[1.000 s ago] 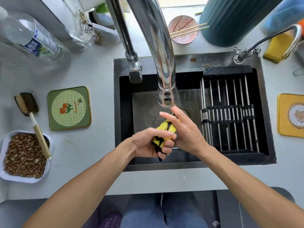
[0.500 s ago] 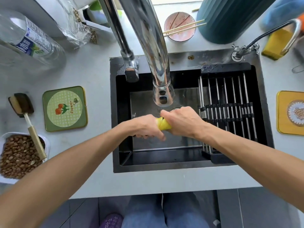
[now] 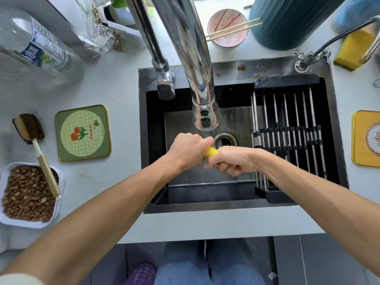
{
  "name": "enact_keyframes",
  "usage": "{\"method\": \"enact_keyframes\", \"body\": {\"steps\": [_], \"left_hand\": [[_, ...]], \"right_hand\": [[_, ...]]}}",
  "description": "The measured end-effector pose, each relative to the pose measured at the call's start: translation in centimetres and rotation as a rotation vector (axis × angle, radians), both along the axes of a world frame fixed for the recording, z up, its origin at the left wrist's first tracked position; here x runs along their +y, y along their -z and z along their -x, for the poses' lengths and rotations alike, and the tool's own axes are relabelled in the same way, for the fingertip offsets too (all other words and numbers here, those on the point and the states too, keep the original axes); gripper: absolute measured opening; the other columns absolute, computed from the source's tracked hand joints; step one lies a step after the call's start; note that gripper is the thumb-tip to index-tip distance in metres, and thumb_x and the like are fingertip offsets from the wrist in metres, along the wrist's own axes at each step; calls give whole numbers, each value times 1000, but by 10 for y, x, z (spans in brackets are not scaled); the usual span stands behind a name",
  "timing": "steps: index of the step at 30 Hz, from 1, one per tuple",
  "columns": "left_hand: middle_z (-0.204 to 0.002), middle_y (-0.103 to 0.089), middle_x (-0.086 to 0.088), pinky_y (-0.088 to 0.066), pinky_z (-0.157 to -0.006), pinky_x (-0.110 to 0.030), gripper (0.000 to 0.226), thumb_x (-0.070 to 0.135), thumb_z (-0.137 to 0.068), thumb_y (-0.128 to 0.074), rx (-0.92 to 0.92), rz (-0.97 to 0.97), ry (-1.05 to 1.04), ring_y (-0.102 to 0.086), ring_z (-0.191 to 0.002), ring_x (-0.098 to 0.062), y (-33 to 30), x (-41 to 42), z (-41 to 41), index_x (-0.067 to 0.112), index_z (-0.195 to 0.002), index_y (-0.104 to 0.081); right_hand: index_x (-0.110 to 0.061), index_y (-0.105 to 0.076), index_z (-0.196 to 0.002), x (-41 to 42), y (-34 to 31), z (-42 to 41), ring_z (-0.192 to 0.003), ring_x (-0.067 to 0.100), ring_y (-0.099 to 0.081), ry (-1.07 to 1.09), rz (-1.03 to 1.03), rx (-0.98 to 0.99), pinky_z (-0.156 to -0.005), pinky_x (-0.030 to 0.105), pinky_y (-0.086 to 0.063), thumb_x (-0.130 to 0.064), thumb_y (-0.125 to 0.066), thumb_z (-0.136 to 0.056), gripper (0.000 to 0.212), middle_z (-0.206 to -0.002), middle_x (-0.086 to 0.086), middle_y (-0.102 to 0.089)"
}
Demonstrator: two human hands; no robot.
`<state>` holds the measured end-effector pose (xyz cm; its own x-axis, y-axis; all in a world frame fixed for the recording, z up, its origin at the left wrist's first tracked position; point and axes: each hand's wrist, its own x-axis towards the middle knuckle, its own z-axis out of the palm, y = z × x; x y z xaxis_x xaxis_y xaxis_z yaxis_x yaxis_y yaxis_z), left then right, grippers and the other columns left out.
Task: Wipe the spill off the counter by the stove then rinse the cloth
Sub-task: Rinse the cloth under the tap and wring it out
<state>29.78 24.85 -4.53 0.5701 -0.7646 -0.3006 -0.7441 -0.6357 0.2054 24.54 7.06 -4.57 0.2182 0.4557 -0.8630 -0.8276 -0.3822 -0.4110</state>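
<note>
A home kitchen is showing here. A black sink with chrome faucet is sitting in a pale counter. A bowl holding chopsticks and a dish brush are lying nearby.

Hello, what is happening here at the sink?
A person is wringing a yellow cloth over the sink. The left hand and right hand each grip one end, just below the faucet and near the drain. Whether water is running cannot be told.
</note>
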Motion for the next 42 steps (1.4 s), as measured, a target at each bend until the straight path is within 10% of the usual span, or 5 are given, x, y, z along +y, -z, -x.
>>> {"method": "enact_keyframes", "body": {"steps": [12, 19, 26, 34, 42], "left_hand": [[-65, -46, 8, -24, -34, -16, 23, 32, -91, -78, 1849, 183, -1056, -37, -46, -5, -7, 29, 25, 23, -80, -60], [-53, -41, 14, -23, -35, -14, 33, 32, -102, -58, 2272, 171, -660, -36, -39, 0, -29, 18, 47, 26, -71, -47], [-59, -37, 5, -21, -43, -22, 44, 31, -90, -79, 1696, -32, -524, -30, -48, -12, -32, 24, 19, 26, -63, -45], [-81, -59, -3, -44, -65, -35, 10, 28, -82, -64, 274, -267, -146, -55, -67, -27, -16, 3, 1, 23, -91, -66], [-92, -77, -7, -35, -60, -35, 15, 27, -92, -64, -2, -198, 70, -74, -79, -38, 5, 5, 2, 17, -103, -61]], "right_hand": [[-29, -36, -160, -2, 13, 57, -146, 21, -46, -137, 511, -1422, -106, 33, -52, -11, -74, -84, 87, -171, -5, -26], [-18, -58, -107, 14, 0, 28, -95, 20, -71, -147, 470, -1861, -68, 37, -59, -18, -72, -96, 18, -110, -2, -73], [-16, -61, -74, 3, -15, 11, -40, 26, -57, -642, 659, -1755, -42, 25, -31, -29, -81, -77, 24, -58, -2, -63], [-17, -53, -74, 40, -16, -6, -62, 23, -57, -507, 706, -607, -55, 28, -39, -32, -63, -76, 18, -70, -1, -57], [-14, -62, -67, 30, 3, -2, -39, 17, -34, -157, 326, -235, -41, 22, -27, -29, -70, -66, 17, -47, -3, -46]]}}
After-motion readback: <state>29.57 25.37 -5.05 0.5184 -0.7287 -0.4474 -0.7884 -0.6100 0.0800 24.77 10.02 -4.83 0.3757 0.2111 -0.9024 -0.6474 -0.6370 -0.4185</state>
